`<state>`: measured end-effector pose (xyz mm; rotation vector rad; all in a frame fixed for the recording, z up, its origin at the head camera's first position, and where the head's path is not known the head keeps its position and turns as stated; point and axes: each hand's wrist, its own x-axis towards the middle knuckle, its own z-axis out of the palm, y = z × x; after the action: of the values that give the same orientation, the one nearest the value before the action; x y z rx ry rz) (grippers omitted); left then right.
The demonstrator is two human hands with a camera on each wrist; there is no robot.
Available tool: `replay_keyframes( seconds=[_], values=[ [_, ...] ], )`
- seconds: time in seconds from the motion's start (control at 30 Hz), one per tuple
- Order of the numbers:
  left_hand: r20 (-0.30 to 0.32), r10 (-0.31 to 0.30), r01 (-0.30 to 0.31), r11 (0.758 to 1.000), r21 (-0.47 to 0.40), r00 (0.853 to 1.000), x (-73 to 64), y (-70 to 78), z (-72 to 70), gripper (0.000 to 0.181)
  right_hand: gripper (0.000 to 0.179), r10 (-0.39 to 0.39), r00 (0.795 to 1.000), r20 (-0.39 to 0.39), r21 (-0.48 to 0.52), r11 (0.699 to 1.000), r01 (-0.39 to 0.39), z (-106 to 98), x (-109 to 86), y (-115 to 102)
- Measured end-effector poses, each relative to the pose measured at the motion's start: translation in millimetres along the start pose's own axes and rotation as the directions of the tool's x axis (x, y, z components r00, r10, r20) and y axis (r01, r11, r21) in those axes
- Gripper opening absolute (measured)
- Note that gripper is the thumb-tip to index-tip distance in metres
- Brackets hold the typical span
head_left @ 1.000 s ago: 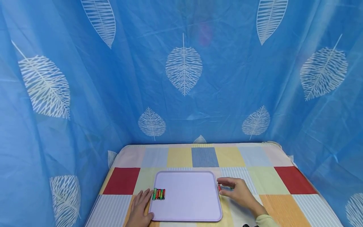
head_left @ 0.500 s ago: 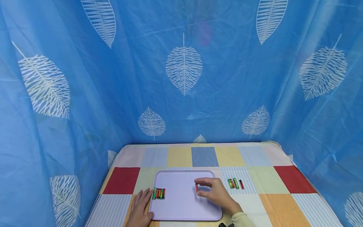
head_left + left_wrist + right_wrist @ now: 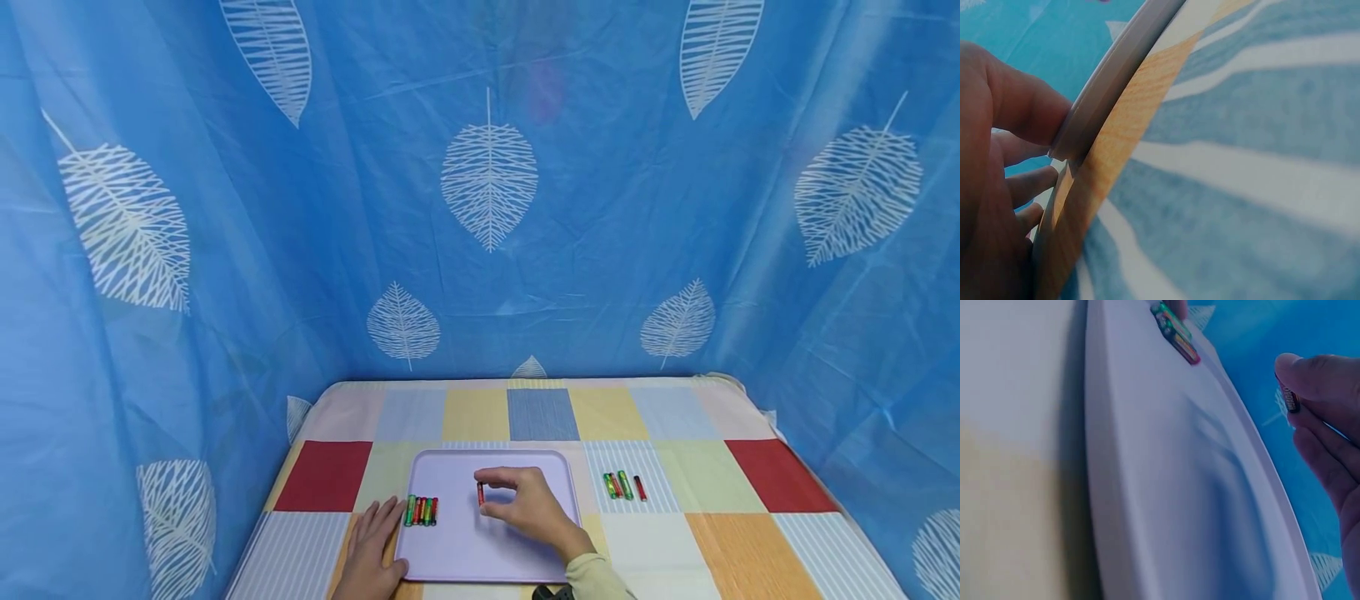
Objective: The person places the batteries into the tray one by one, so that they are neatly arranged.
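Above the middle of a pale lilac tray (image 3: 487, 558), my right hand (image 3: 525, 504) pinches a red battery (image 3: 481, 494) between thumb and fingers; in the right wrist view the battery (image 3: 1289, 399) is held clear of the tray. A row of several red and green batteries (image 3: 421, 511) lies side by side at the tray's left edge. My left hand (image 3: 370, 550) rests at that same edge with fingers extended. In the left wrist view its thumb (image 3: 1035, 109) touches the tray's rim (image 3: 1110, 81).
To the right of the tray, several more green and red batteries (image 3: 622, 486) lie on the patchwork tablecloth (image 3: 735, 542). Blue curtains (image 3: 585, 208) with white leaf prints hang behind and at both sides of the table.
My right hand has carried the red battery leftward from beside the tray's right edge to over its middle. The batteries on the cloth are uncovered. My left hand stays put.
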<state>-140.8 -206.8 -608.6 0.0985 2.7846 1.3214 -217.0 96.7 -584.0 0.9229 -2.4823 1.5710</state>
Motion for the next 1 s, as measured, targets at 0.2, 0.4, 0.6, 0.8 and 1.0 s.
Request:
replay_keyframes(
  seconds=[0.2,0.4,0.6,0.8,1.0],
  values=[
    [0.002,0.006,-0.006,1.0,0.01,1.0,1.4,-1.2,1.2,0.089,0.041,0.021,1.0,0.0,0.015,1.0,-0.021,21,9.5,-3],
    [0.025,-0.015,0.015,1.0,0.007,1.0,3.1,-1.0,0.8,0.088,0.043,0.047,0.999,-0.004,0.06,0.997,-0.047,42,13.1,-1],
    [0.019,-0.018,0.018,1.0,0.008,1.0,3.7,1.1,0.2,0.088,0.043,0.028,1.0,-0.012,0.014,1.0,-0.028,58,17.5,1],
    [0.017,-0.003,0.003,1.0,0.01,1.0,2.9,1.7,-0.4,0.088,0.043,0.01,1.0,-0.01,-0.099,0.995,-0.011,68,20.6,0],
    [0.017,0.012,-0.012,1.0,-0.004,1.0,2.5,0.1,-1.4,0.088,0.045,0.01,0.999,0.037,-0.221,0.975,-0.002,74,24.8,-7]
  ],
)
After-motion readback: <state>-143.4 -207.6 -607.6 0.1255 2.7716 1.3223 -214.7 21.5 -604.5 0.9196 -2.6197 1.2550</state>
